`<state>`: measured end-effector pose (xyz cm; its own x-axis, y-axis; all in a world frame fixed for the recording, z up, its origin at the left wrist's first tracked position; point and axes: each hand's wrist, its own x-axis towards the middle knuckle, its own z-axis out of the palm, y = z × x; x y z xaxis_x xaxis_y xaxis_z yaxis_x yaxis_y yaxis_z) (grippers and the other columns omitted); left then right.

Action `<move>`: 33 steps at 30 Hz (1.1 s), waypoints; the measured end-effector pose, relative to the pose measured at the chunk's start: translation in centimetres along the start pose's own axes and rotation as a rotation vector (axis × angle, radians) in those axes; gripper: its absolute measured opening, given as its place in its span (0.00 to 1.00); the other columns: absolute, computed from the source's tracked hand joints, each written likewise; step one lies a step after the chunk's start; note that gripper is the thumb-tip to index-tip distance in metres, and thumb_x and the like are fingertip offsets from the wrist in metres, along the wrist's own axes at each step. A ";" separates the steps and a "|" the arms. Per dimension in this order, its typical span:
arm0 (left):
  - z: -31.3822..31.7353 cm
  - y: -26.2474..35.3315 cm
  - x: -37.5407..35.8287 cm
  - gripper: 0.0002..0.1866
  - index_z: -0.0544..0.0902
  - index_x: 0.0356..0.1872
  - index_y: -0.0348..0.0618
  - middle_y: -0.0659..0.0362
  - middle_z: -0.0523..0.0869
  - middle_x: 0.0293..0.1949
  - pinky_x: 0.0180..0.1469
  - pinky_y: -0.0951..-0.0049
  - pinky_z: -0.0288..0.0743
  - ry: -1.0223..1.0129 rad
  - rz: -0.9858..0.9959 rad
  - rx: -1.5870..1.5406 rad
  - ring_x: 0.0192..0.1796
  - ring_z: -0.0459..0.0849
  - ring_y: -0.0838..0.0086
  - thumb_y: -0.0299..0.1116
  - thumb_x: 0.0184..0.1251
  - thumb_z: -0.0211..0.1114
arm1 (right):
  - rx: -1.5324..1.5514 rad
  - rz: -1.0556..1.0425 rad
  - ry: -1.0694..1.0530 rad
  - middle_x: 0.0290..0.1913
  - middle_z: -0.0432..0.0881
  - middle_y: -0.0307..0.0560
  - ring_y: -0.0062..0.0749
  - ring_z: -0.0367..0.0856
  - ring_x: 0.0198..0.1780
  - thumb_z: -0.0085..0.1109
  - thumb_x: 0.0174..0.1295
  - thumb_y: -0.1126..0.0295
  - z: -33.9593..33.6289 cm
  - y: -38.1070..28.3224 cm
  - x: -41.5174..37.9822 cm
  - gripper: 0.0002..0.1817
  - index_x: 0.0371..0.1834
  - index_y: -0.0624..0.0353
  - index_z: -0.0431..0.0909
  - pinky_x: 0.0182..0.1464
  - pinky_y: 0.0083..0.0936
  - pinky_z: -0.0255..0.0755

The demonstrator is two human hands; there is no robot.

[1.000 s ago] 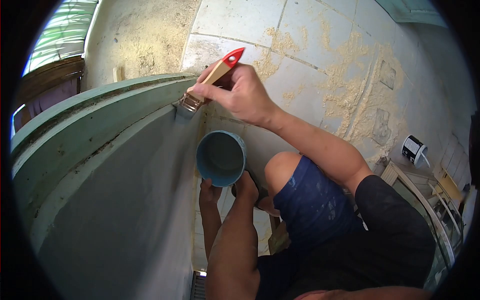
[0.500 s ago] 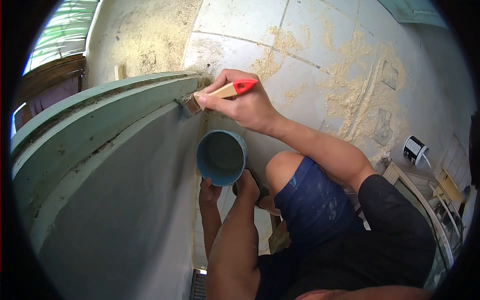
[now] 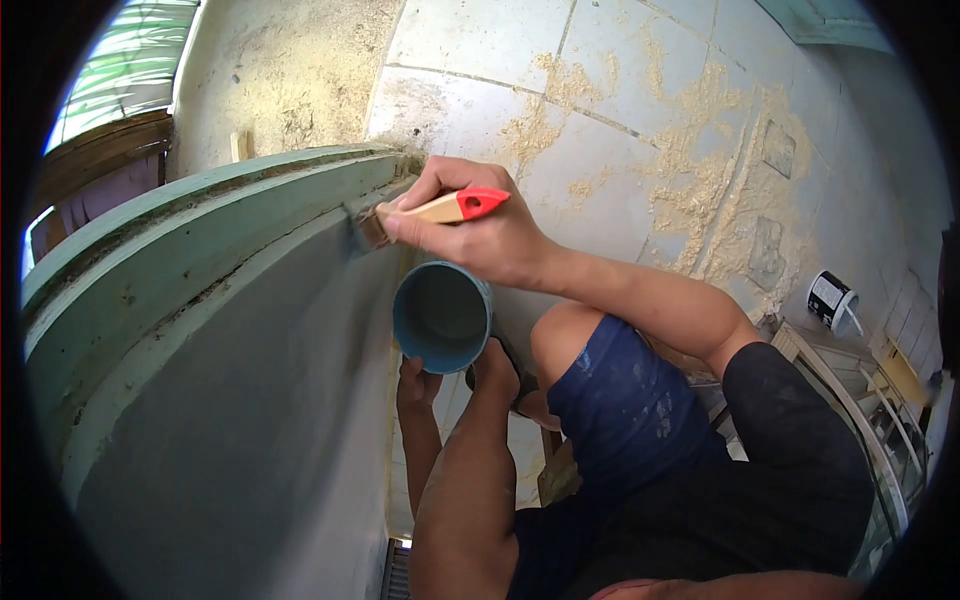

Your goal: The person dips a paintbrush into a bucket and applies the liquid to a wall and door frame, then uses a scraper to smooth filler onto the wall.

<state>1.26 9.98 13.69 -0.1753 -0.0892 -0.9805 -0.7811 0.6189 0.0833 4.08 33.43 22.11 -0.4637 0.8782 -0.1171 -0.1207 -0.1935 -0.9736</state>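
A paintbrush [image 3: 432, 211] with a pale wooden handle and red end is gripped in my right hand [image 3: 490, 225]. Its bristles touch the grey painted panel [image 3: 230, 400] near the upper corner, just inside the pale green frame [image 3: 150, 255]. Below the brush, my left hand [image 3: 418, 380] supports a blue bucket [image 3: 480, 318] from its lower side, fingers against the outside. The bucket's open mouth faces me, and its inside looks grey. Part of the left hand is hidden behind the bucket.
Sawdust or wood shavings [image 3: 715, 190] lie scattered over the tiled floor [image 3: 480, 40]. A small black and white tub [image 3: 830, 300] stands at the right, above a wooden frame [image 3: 835, 390]. My bent knees are close to the bucket.
My right hand has moved the brush slightly down and left along the panel's edge. The bucket and my left hand have stayed nearly in place.
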 end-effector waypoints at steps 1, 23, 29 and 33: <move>0.1 0.1 0.0 0.26 0.72 0.66 0.34 0.45 0.77 0.67 0.63 0.58 0.77 -0.003 0.002 0.000 0.63 0.81 0.55 0.42 0.77 0.44 | -0.001 -0.003 0.000 0.36 0.90 0.43 0.18 0.86 0.38 0.74 0.63 0.69 0.1 -1.0 -0.2 0.09 0.35 0.61 0.84 0.40 0.19 0.78; -0.3 0.2 0.0 0.27 0.72 0.66 0.32 0.43 0.77 0.67 0.62 0.57 0.78 0.001 0.001 0.001 0.63 0.81 0.53 0.42 0.77 0.43 | 0.053 -0.170 -0.083 0.36 0.88 0.46 0.27 0.88 0.38 0.71 0.63 0.71 -1.1 -0.3 -2.7 0.07 0.38 0.61 0.84 0.41 0.25 0.79; -0.3 0.0 0.0 0.27 0.72 0.66 0.31 0.42 0.77 0.67 0.62 0.57 0.78 -0.001 0.007 0.002 0.63 0.81 0.53 0.42 0.77 0.43 | -0.246 -0.102 0.112 0.45 0.86 0.48 0.32 0.86 0.48 0.70 0.66 0.72 -4.0 10.5 -3.0 0.08 0.46 0.60 0.89 0.50 0.27 0.79; -0.5 -0.4 0.0 0.27 0.72 0.66 0.31 0.42 0.76 0.67 0.62 0.57 0.78 0.003 -0.001 0.017 0.63 0.81 0.53 0.41 0.77 0.42 | -0.267 -0.171 0.192 0.44 0.86 0.49 0.37 0.87 0.44 0.72 0.63 0.71 -1.7 14.0 -3.6 0.09 0.45 0.57 0.90 0.48 0.29 0.80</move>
<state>1.28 9.29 13.71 -0.1760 -0.0921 -0.9801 -0.7708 0.6321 0.0790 5.58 28.29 8.60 -0.2802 0.9590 0.0422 0.0630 0.0622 -0.9961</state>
